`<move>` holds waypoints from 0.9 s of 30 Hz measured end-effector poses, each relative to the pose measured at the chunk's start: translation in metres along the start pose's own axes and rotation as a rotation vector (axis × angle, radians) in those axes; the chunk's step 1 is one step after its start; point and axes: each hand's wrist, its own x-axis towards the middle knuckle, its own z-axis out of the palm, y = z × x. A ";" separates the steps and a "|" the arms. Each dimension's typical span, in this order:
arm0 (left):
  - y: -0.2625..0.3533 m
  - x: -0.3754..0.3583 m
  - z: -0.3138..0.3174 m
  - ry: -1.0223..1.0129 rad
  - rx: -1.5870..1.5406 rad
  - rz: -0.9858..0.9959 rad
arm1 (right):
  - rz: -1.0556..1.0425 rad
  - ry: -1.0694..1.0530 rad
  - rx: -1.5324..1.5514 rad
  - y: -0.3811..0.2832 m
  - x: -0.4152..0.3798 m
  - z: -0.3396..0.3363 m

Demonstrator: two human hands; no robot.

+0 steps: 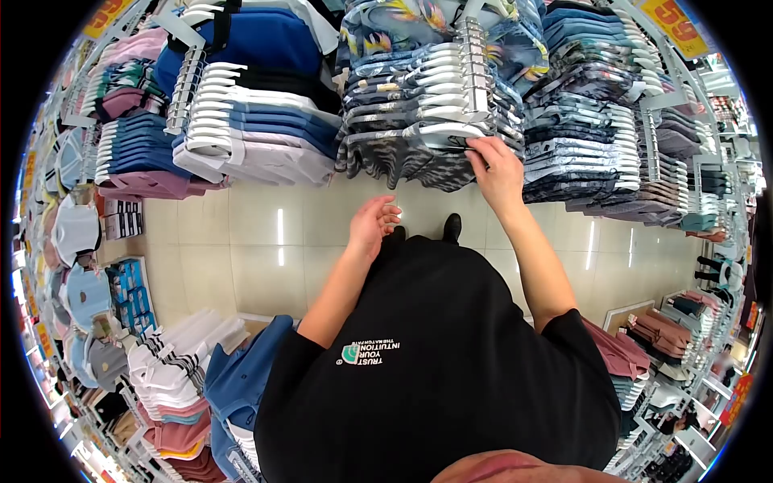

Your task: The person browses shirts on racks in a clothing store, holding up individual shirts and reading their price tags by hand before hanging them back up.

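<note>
A dark grey patterned shirt (435, 165) hangs foremost on the middle rack, on a white hanger (451, 130). My right hand (497, 167) is at this shirt's right side, thumb and fingertips closed on its edge near the end of the hanger. Just what part the fingertips pinch is partly hidden. Lower and to the left, my left hand (374, 225) is in the air over the floor, fingers loosely bent and apart, holding nothing. Behind the front shirt several more patterned shirts (403, 84) hang in a row along the metal display arm (475, 68).
Blue, white and grey shirts (274, 133) hang left of the middle rack, more patterned shirts (580, 137) to its right. Tiled floor (266, 229) lies between the racks and me. Behind me stand more racks, with a blue shirt (241, 374) close to my left side.
</note>
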 end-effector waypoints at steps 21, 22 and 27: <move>0.007 0.002 0.008 0.054 0.189 0.187 | 0.251 -0.110 0.089 0.047 -0.048 -0.011; 0.009 0.001 0.004 0.078 0.200 0.207 | 0.225 -0.106 0.056 0.042 -0.045 -0.023; 0.017 0.002 -0.009 0.215 0.296 0.283 | 0.080 -0.003 0.004 0.015 -0.047 -0.084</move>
